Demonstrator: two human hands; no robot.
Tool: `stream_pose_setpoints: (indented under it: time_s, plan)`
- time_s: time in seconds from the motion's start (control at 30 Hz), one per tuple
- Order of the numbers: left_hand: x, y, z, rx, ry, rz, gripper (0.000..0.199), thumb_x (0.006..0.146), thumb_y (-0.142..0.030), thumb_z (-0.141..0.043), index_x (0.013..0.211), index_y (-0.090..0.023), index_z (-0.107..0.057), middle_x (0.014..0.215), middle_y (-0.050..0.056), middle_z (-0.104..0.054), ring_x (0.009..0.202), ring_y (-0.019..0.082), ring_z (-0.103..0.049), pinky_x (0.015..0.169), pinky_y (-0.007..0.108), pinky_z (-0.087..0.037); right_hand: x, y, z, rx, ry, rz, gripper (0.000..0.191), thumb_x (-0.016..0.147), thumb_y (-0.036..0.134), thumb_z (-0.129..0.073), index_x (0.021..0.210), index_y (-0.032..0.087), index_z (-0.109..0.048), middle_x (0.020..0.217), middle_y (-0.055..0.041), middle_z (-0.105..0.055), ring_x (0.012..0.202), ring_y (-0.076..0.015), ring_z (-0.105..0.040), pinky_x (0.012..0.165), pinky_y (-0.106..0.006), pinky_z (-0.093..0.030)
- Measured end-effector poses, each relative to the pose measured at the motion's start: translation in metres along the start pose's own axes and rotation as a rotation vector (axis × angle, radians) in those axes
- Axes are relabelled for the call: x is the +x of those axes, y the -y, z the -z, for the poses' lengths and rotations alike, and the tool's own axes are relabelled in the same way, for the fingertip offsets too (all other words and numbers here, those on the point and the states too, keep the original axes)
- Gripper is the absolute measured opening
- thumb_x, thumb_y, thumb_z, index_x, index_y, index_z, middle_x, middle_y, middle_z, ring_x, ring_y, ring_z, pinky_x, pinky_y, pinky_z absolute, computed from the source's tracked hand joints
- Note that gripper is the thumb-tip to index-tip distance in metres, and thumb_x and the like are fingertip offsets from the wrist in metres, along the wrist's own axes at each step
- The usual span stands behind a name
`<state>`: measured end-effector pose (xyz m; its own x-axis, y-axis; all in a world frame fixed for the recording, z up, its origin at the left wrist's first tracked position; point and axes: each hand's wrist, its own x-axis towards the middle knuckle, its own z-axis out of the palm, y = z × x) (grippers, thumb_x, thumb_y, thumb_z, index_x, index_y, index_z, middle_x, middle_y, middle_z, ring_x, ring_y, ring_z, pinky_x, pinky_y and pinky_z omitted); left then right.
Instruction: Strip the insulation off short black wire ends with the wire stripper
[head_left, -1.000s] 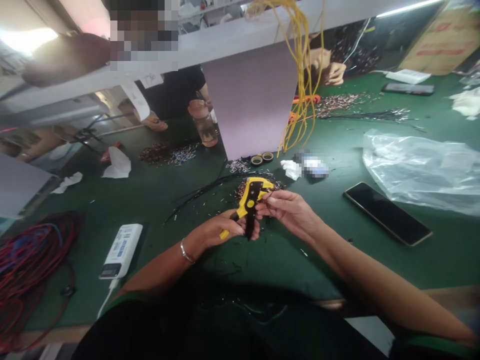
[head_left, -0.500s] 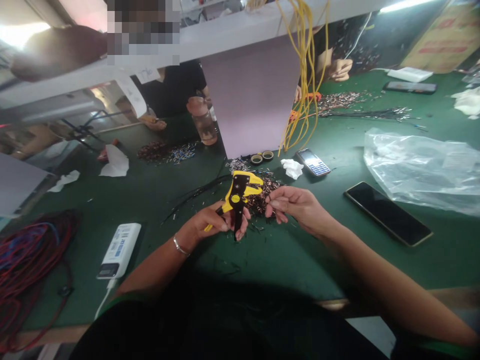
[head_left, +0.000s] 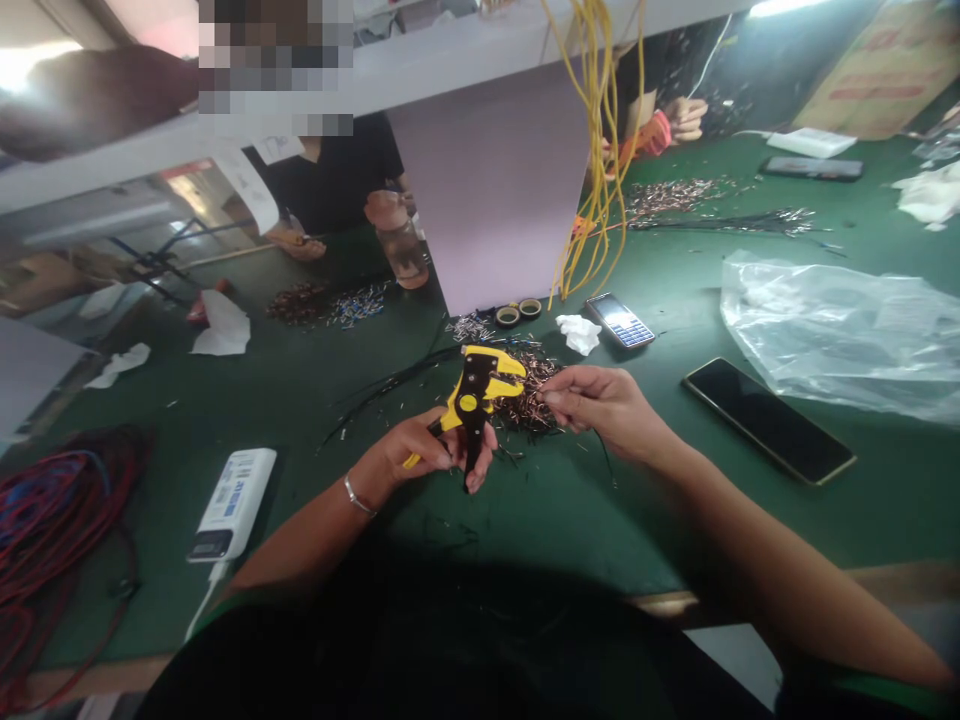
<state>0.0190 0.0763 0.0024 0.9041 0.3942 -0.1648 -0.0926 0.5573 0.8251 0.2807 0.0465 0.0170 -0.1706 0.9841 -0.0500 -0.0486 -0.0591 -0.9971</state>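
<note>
My left hand is wrapped round the handles of a yellow and black wire stripper, whose jaws point right. My right hand pinches a thin black wire just right of those jaws; its tail hangs below my fingers over the table. The wire's tip by the jaws is too small to make out. Behind the tool and my fingertips lies a heap of copper-coloured wire scraps. A bundle of black wires stretches leftward from the heap across the green table.
A keypad phone, crumpled tissue and tape rolls lie beyond the heap. To the right are a smartphone and plastic bag; left, a power bank and red cable coil. Yellow wires hang ahead. Co-workers sit opposite.
A black wire tail now shows below my right hand, which stays near the stripper's jaws. Across the table, a co-worker's hand and orange-handled tool have moved. The view has shifted slightly.
</note>
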Motion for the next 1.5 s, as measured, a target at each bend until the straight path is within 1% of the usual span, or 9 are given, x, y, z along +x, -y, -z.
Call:
stream_pose_setpoints:
  time_s: [0.1,0.23,0.47,0.63,0.87,0.97,1.27,1.5]
  plan:
    - [0.0,0.0004,0.0008,0.004,0.004,0.009,0.052,0.054,-0.021,-0.069,0.105,-0.012,-0.067,0.077,0.011,-0.068,0.066,0.024,-0.062,0.065,0.04,-0.05,-0.0013,-0.0001,-0.0003,-0.051,-0.044,0.048,0.013,0.072,0.033,-0.075,0.072,0.02,-0.073,0.055,0.0013,-0.062,0.047,-0.0091,-0.047,0.044,-0.026,-0.036]
    - [0.0007,0.0012,0.0007,-0.005,0.002,-0.003,0.05,0.054,-0.019,-0.069,0.103,-0.011,-0.067,0.079,0.012,-0.068,0.067,0.024,-0.062,0.065,0.04,-0.05,-0.0034,0.0021,-0.002,-0.125,-0.081,0.088,0.01,0.073,0.03,-0.074,0.068,0.021,-0.072,0.053,0.001,-0.06,0.048,-0.0105,-0.048,0.046,-0.028,-0.038]
    - [0.0015,0.002,-0.0028,0.019,-0.015,-0.005,0.049,0.054,-0.019,-0.069,0.102,-0.011,-0.068,0.079,0.011,-0.067,0.067,0.023,-0.062,0.064,0.04,-0.051,-0.0049,0.002,-0.0051,-0.109,-0.148,0.095,0.008,0.071,0.028,-0.075,0.068,0.021,-0.073,0.053,0.0006,-0.059,0.048,-0.011,-0.048,0.045,-0.028,-0.039]
    - [0.0021,0.0014,-0.0061,0.015,-0.031,-0.007,0.043,0.054,-0.021,-0.071,0.096,-0.011,-0.069,0.077,0.01,-0.066,0.065,0.023,-0.061,0.063,0.039,-0.052,-0.0055,0.0017,-0.006,-0.118,-0.156,0.097,0.009,0.071,0.027,-0.074,0.066,0.021,-0.073,0.053,0.0002,-0.06,0.048,-0.0111,-0.048,0.044,-0.028,-0.039]
    - [0.0023,0.0031,-0.0075,-0.005,-0.017,-0.02,0.043,0.056,-0.02,-0.073,0.098,-0.011,-0.067,0.079,0.009,-0.064,0.067,0.022,-0.061,0.065,0.039,-0.052,-0.0055,0.0034,-0.0071,-0.113,-0.146,0.082,0.011,0.07,0.029,-0.073,0.064,0.02,-0.071,0.051,0.0019,-0.058,0.045,-0.0094,-0.047,0.043,-0.027,-0.036]
    - [0.0023,0.0033,-0.0084,-0.013,-0.024,-0.033,0.041,0.057,-0.02,-0.073,0.096,-0.009,-0.066,0.077,0.008,-0.063,0.065,0.021,-0.061,0.064,0.039,-0.052,-0.0053,0.003,-0.0065,-0.116,-0.135,0.082,0.011,0.07,0.029,-0.073,0.066,0.019,-0.071,0.051,0.0024,-0.058,0.045,-0.0088,-0.046,0.044,-0.026,-0.036]
    - [-0.0001,0.006,-0.0056,-0.01,-0.034,-0.039,0.038,0.058,-0.016,-0.069,0.096,-0.009,-0.066,0.076,0.007,-0.062,0.063,0.019,-0.06,0.062,0.037,-0.051,-0.0064,0.0032,-0.0062,-0.113,-0.14,0.067,0.011,0.069,0.029,-0.072,0.065,0.019,-0.071,0.05,0.0032,-0.056,0.046,-0.0085,-0.045,0.044,-0.026,-0.034]
    - [-0.0012,0.0069,-0.0044,-0.029,-0.031,-0.038,0.034,0.062,-0.018,-0.071,0.094,-0.009,-0.066,0.072,0.005,-0.061,0.06,0.018,-0.06,0.059,0.035,-0.051,-0.0039,-0.0011,-0.0047,-0.108,-0.13,0.086,0.011,0.07,0.029,-0.073,0.067,0.018,-0.072,0.052,0.0024,-0.058,0.047,-0.0087,-0.046,0.045,-0.026,-0.035]
